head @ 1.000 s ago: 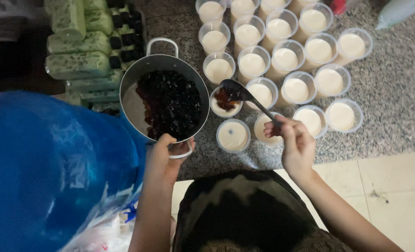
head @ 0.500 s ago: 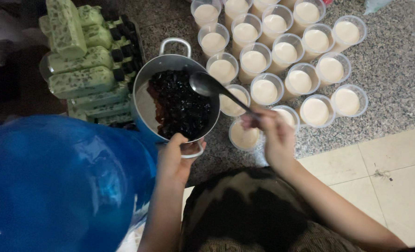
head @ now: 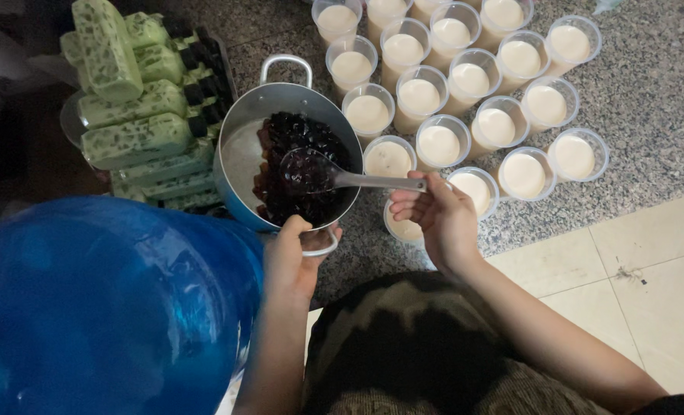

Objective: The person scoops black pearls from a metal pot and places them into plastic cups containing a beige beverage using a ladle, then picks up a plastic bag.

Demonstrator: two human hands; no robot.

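My left hand (head: 292, 257) grips the near handle of a tilted metal pot (head: 242, 134) that holds dark glossy pearls (head: 300, 146). In my right hand (head: 438, 219) is a metal ladle (head: 311, 173), its bowl full of the dark pearls and resting inside the pot. Several clear plastic cups of cream-coloured liquid (head: 473, 127) stand in rows on the speckled stone floor to the right of the pot. One cup (head: 403, 229) sits partly hidden under my right hand.
A big blue translucent water jug (head: 104, 307) fills the lower left. Green speckled bottles with black caps (head: 134, 138) lie stacked left of the pot. Pale floor tiles (head: 649, 261) lie at the lower right. My lap, in dark patterned cloth (head: 411, 353), is at the bottom.
The ladle has swung left from over the cups into the pot and now carries a scoop of dark pearls. My left hand has kept its hold on the pot handle.
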